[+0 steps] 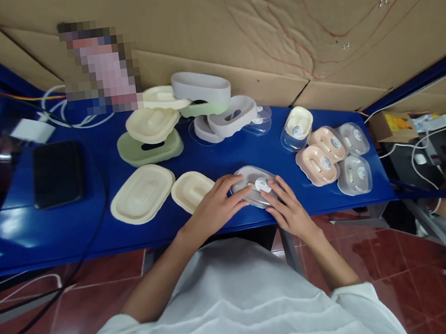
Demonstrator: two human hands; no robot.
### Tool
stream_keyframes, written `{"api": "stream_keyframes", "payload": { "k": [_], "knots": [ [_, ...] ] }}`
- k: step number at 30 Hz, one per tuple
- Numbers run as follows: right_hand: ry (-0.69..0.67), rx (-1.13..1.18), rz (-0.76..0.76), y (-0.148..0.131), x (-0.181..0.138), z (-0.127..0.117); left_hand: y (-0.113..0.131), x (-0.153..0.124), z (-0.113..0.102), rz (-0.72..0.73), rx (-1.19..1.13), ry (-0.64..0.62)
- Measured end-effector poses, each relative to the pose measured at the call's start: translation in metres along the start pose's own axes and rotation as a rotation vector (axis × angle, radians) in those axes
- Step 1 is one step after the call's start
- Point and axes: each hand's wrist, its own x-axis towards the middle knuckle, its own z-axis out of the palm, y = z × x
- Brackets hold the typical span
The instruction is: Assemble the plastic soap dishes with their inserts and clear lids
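A light grey oval soap dish (251, 173) with a clear plastic cover and a round white sticker lies near the table's front edge. My left hand (224, 202) rests on its left end, fingers over the top and thumb at the near side. At the right end, my right hand (288, 206) has its fingertips on the cover's rim and beside the sticker. Both hands hold the dish between them. Just left of my left hand lies a small cream dish (190, 189), and beyond it a larger cream tray (142, 194).
Loose cream, green (149, 148) and grey dish parts (202, 87) are heaped at the back. Covered pink dishes (317, 165) and grey ones (354, 174) stand at the right, near a cream one (298, 124). A black box-like object (58, 173) and cables occupy the left.
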Motion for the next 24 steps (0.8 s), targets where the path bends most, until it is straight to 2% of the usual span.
{"api": "stream_keyframes", "payload": {
  "k": [5,13,18,21,24],
  "knots": [
    [-0.005,-0.015,-0.055,0.008,0.001,-0.001,-0.001,-0.001,0.0,-0.019,0.009,-0.014],
    [0.021,-0.047,-0.009,0.012,-0.012,0.009,0.0,0.0,0.001,0.003,-0.037,-0.011],
    [0.01,-0.033,0.147,-0.002,0.005,0.006,0.002,0.001,0.002,0.008,0.004,-0.048],
    [-0.019,-0.039,0.207,0.001,0.018,-0.014,0.008,0.001,-0.006,0.012,0.092,-0.096],
    [0.1,-0.111,0.247,0.032,0.031,-0.061,0.015,-0.008,-0.017,-0.022,0.193,-0.08]
  ]
}}
